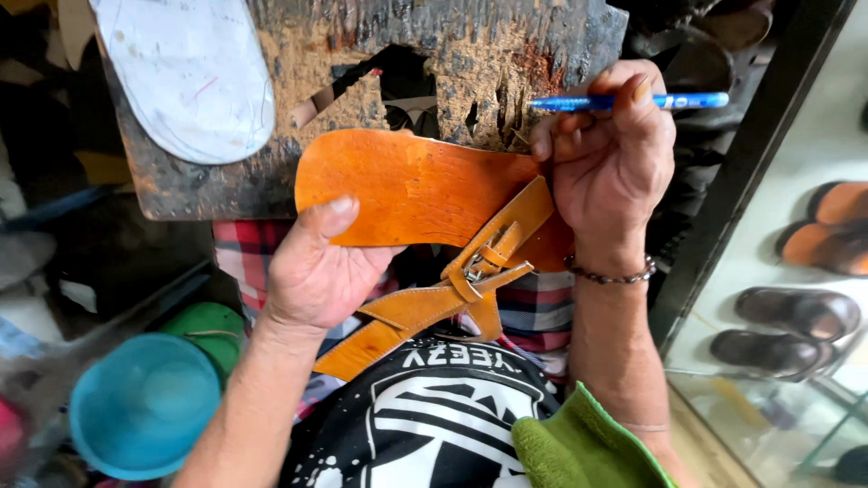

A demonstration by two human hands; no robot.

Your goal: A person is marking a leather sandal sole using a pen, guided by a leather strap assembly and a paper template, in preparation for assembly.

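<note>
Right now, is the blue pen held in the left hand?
No, the right hand holds the blue pen; the left hand grips the orange sandal.

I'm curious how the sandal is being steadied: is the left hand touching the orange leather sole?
Touching. The head view shows the left hand gripping the orange leather sole, with the thumb pressed flat on its top surface.

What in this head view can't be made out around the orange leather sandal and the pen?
- Heel end of the orange leather sandal sole: covered by the right hand.
- Blue pen tip contact: hidden behind the fingers.
- Left hand fingers: under the sole.
- Metal buckle: too small for detail.
- Blue round bowl: blurred.
</note>
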